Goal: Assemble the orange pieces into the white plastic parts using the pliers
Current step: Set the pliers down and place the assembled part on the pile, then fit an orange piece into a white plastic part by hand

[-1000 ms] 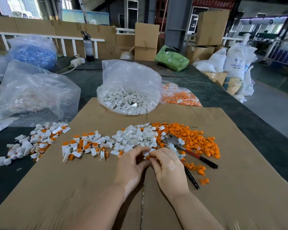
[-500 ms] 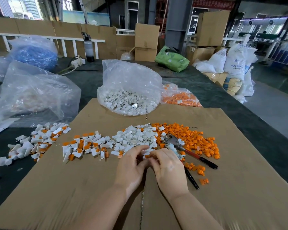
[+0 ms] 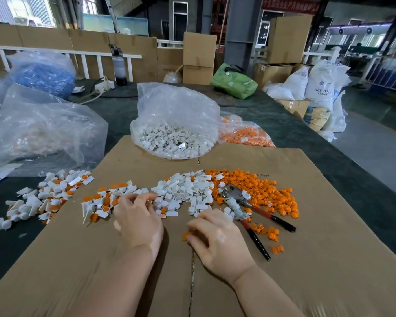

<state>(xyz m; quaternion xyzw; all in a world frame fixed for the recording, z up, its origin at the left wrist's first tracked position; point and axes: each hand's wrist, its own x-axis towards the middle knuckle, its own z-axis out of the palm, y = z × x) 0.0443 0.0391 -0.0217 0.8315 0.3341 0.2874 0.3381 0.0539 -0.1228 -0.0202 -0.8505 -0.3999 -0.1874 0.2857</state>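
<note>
Mid-batch — done pile far left, loose whites and oranges left. Pliers idle on cardboard. Right hand pinches orange piece; left hand fingers curled at the whites — grasp unclear.

Dark desk carries a flat cardboard sheet across the lower frame. Directly on the desk: clear bags at left, a bag of white parts at centre, a bag of orange pieces beside it, and assembled parts at left.
</note>
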